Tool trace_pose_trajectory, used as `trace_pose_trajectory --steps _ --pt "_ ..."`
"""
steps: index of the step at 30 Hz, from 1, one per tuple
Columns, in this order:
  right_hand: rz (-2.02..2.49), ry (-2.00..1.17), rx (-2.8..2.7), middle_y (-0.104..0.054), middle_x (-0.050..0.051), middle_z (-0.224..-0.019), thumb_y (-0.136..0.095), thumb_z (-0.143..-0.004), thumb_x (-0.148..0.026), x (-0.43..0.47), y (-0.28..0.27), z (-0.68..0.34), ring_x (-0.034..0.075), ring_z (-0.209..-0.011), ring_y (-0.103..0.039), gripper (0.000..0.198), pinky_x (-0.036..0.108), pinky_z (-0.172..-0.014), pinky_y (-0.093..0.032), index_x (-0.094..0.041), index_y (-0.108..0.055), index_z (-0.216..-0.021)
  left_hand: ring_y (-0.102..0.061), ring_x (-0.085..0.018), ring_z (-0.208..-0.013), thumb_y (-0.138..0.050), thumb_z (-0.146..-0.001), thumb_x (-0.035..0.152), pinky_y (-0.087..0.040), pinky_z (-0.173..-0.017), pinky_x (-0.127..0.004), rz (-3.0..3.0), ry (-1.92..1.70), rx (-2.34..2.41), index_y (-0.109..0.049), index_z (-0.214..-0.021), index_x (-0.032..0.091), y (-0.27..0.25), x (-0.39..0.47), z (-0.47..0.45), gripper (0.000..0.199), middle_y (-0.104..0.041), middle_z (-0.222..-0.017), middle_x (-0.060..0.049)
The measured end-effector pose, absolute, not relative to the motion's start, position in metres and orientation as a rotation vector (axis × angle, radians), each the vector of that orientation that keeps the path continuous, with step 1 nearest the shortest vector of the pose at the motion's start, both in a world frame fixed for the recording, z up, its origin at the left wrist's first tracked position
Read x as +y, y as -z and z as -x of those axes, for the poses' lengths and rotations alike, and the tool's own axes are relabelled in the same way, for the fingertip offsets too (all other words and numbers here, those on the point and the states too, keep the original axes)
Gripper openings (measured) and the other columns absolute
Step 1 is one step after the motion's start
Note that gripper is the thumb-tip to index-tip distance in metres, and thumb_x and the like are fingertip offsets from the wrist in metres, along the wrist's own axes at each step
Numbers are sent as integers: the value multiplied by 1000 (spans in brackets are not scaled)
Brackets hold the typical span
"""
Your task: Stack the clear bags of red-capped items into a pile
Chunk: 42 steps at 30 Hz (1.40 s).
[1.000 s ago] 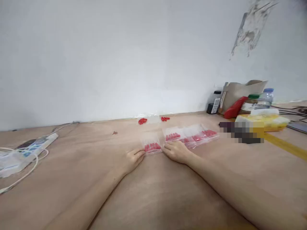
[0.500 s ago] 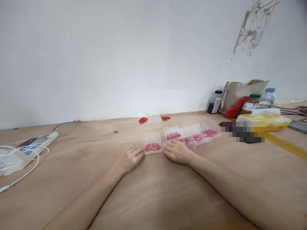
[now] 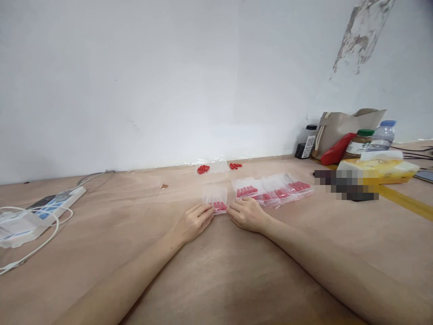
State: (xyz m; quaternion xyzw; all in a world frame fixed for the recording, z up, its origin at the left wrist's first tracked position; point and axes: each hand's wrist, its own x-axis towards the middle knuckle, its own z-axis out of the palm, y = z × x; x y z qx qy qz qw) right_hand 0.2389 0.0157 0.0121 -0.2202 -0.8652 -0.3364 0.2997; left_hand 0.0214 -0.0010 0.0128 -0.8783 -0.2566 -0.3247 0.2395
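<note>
A small clear zip bag with several red pieces inside lies flat between my two hands, its zip edge toward me. My left hand is closed with its fingertips on the bag's near left corner, covering some of the red pieces. At the near right corner, my right hand pinches the bag's edge with bent fingers. Just beyond that hand, a row of overlapping filled zip bags stretches to the right, each with red pieces showing through. Loose red pieces lie farther back by the wall.
A power strip with white cables is at the left. To the right stand a dark bottle, a grey bag, a green-capped jar, a water bottle and a yellow tissue pack. Yellow tape crosses the table.
My left hand has slid right along the bag's near edge, now covering its left corner. My right hand has stayed nearly in place at the right corner.
</note>
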Motion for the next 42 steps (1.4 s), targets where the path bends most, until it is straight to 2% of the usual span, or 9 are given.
trace_pose_trajectory --steps 5,12,21,26,30,35,37,39,42 --pt "599 842 -2262 -52 0 -60 -41 -82 -15 14 -12 -235 9 -56 -42 24 27 -51 -20 -16 -52 -61 -60 -14 -76 -49 -80 14 -51 -69 -26 2365 925 -620 -58 -88 14 -16 2 -44 11 -63 -83 -5" --pt "554 854 -2278 -52 0 -60 -40 -81 -12 11 -13 -234 9 -57 -42 22 26 -53 -22 -15 -52 -63 -60 -16 -72 -50 -79 11 -50 -66 -29 2272 762 -410 -57 -78 12 -22 4 -48 8 -64 -76 -6" --pt "550 829 -2320 -54 1 -64 -36 -83 -10 11 -13 -237 9 -60 -42 23 26 -54 -20 -15 -53 -68 -60 -17 -80 -46 -81 9 -50 -70 -31 2227 606 -382 -55 -91 12 -29 -3 -11 14 -64 -85 -8" --pt "558 819 -2309 -54 0 -64 -37 -81 -8 12 -14 -238 9 -60 -42 22 26 -53 -19 -15 -53 -69 -59 -16 -78 -43 -82 7 -48 -69 -30 2179 547 -432 -55 -93 12 -30 -10 4 17 -63 -85 -8" --pt "567 818 -2312 -54 1 -65 -36 -81 -8 12 -13 -237 9 -60 -41 23 26 -53 -19 -15 -54 -68 -54 -14 -59 -45 -83 11 -43 -57 -28 2146 514 -550 -56 -80 13 -30 -16 7 11 -58 -65 -3" --pt "590 745 -2384 -56 1 -67 -38 -84 -13 12 -13 -239 10 -63 -42 22 26 -55 -21 -17 -56 -72 -46 -11 -50 -43 -86 23 -36 -49 -24 2260 489 -687 -50 -61 16 -33 -23 8 26 -45 -53 2" --pt "566 635 -2429 -58 1 -73 -42 -84 -24 10 -16 -245 11 -69 -44 19 26 -59 -25 -18 -58 -76 -48 -12 -55 -46 -83 36 -39 -53 -25 2351 511 -828 -52 -66 17 -36 -29 5 26 -49 -60 0" --pt "588 483 -2418 -59 3 -81 -47 -82 -36 8 -21 -254 13 -76 -46 21 27 -67 -29 -19 -60 -84 -51 -15 -66 -48 -79 46 -43 -60 -28 2434 588 -1030 -56 -82 17 -40 -35 -4 31 -53 -75 -4" --pt "784 308 -2238 -59 4 -83 -47 -81 -36 6 -31 -272 14 -80 -47 23 30 -74 -30 -20 -61 -89 -52 -20 -89 -45 -81 44 -46 -73 -33 2531 695 -1232 -50 -109 18 -41 -40 -26 39 -51 -102 -9"
